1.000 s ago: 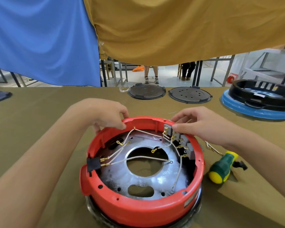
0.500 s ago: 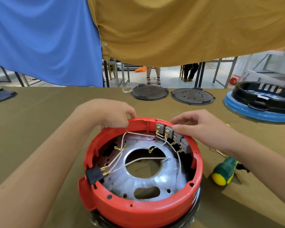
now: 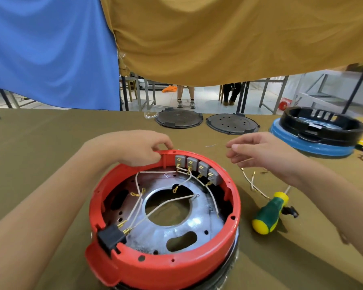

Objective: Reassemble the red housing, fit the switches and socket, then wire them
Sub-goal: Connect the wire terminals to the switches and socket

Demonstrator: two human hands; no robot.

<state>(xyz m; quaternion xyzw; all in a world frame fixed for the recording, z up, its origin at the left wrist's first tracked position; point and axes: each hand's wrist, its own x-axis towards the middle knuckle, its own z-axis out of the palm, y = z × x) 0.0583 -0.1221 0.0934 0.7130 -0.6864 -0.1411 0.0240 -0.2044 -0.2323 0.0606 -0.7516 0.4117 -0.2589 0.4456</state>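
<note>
The round red housing [image 3: 199,266] stands in front of me on the olive cloth, open side up over a metal plate [image 3: 197,225]. Several grey switches [image 3: 197,167] sit in a row inside its far wall, white wires running from them. A black socket [image 3: 111,239] sits in the near left wall with wires on its brass terminals. My left hand [image 3: 134,147] grips the far rim of the housing. My right hand [image 3: 266,153] is off to the right of the housing, fingers curled, with loose white wires [image 3: 252,183] hanging under it; whether it pinches them I cannot tell.
A green and yellow screwdriver [image 3: 269,214] lies right of the housing. Two dark round covers [image 3: 179,120] [image 3: 232,123] lie at the table's far edge. A black and blue housing [image 3: 319,132] stands far right. Blue and tan cloths hang overhead.
My right hand has left the row of switches and moved right, off the housing, over the loose wires. The housing has turned a little; my left hand stays on the far rim.
</note>
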